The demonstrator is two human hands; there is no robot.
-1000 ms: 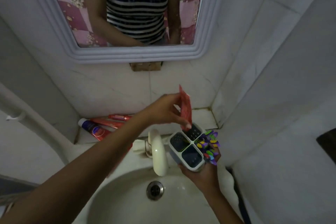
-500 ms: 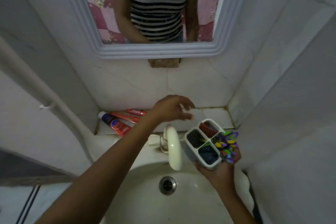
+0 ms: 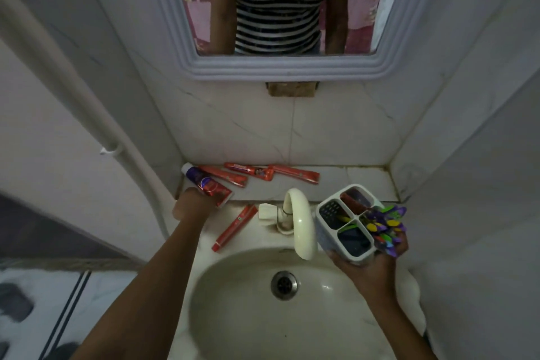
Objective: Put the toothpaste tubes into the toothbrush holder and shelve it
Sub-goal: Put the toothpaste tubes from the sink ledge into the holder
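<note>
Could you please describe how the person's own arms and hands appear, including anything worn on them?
Both forearms are bare, with no sleeves, gloves, watch or bracelet visible. The left hand and right hand show no rings that can be made out. The mirror reflects a short-sleeved shirt with dark and white stripes.

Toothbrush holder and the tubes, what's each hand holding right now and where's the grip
The right hand cups the toothbrush holder from beneath, around its lower body. The left hand is at the crimped end of the large tube; whether it grips it cannot be told.
</note>
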